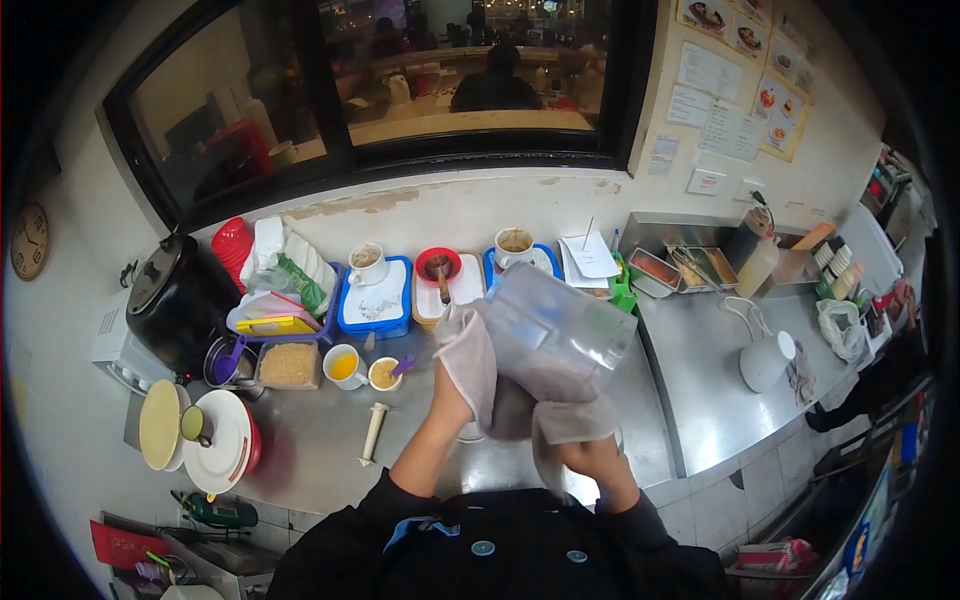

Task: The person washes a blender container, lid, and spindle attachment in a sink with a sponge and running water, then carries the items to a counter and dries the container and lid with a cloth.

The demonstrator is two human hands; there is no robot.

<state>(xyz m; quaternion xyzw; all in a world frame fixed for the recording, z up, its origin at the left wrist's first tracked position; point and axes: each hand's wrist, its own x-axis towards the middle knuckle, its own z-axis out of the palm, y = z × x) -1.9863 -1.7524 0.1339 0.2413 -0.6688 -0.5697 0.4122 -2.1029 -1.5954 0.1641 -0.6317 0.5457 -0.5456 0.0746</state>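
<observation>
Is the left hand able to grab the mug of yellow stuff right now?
Probably not: the left hand is busy, wrapped in a cloth at the clear container, and a small cup stands between hand and mug.

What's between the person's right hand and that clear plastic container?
The head view shows a greyish cloth between the right hand and the clear plastic container.
</observation>
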